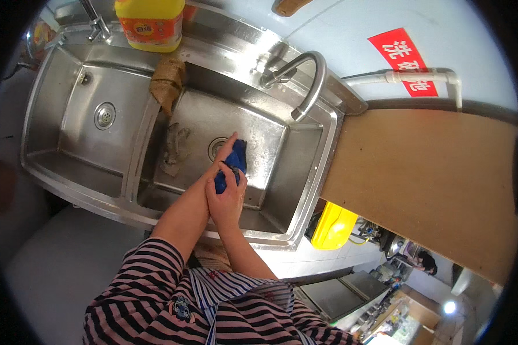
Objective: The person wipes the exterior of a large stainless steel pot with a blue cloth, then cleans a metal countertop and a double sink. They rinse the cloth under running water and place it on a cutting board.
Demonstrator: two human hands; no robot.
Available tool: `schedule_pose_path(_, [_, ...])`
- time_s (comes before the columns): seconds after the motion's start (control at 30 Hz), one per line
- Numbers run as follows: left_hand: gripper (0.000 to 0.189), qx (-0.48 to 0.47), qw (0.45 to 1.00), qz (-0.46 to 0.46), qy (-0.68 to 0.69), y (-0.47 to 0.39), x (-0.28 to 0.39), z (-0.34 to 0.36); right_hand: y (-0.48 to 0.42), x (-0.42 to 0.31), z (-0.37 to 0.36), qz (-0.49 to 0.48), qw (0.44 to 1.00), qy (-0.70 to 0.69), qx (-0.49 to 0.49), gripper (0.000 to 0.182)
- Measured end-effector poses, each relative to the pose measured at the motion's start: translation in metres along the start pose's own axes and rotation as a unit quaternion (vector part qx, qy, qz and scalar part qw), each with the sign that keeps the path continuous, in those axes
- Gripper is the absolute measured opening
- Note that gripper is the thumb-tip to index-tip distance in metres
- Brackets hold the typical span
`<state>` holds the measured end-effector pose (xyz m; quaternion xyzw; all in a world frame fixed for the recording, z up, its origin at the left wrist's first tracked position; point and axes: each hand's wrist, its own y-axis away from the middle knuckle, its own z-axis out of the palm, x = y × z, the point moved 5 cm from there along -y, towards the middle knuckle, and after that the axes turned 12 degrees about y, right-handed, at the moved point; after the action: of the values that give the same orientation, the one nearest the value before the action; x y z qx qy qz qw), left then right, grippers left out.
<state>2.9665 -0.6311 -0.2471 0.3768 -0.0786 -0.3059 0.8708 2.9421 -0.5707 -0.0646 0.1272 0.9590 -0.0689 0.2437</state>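
Observation:
My right hand (226, 196) has its fingers curled around a crumpled blue cloth (237, 156) with a dark edge, pressed against my left wrist. Beyond it reaches my left hand (227, 147), with one finger or thumb stretched out; the cloth hides most of it, so its grip is unclear. Both hands are over the right basin (259, 116) of a stainless steel double sink, close to its drain (218, 148). A thin, wet greyish rag (176, 144) lies on the basin floor to the left of my hands.
A brown cloth (168, 82) drapes over the divider. Behind stand a gooseneck faucet (317, 82) and a yellow jug (151, 26). The left basin (112, 92) has its own drain. A brown board (423, 172) adjoins on the right, above a yellow container (334, 226). A person (426, 262) is far off.

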Motion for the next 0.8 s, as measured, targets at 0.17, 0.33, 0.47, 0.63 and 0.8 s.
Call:
schedule_pose_path(0.17, [0.035, 0.137, 0.989, 0.050, -0.039, -0.004, -0.057, -0.007, -0.091, 0.159, 0.071, 0.107, 0.980, 0.045, -0.164, 0.033])
schedule_pose_path(0.33, [0.035, 0.405, 0.888, 0.110, -0.188, -0.043, -0.057, -0.060, -0.172, 0.236, 0.119, 0.108, 0.952, 0.233, -0.168, 0.037])
schedule_pose_path(0.47, [0.044, 0.178, 0.511, 0.228, -0.809, -0.062, -0.053, -0.039, -0.196, 0.314, 0.163, 0.110, 0.970, 0.109, -0.185, 0.040])
schedule_pose_path(0.63, [0.052, -0.085, 0.264, 0.292, -0.915, -0.121, -0.070, -0.079, -0.154, 0.258, 0.188, 0.001, 0.980, 0.146, -0.138, 0.031])
schedule_pose_path(0.8, [0.071, -0.069, 0.134, 0.132, -0.980, -0.140, -0.068, -0.087, -0.058, 0.211, 0.195, -0.101, 0.956, 0.221, -0.164, 0.040])
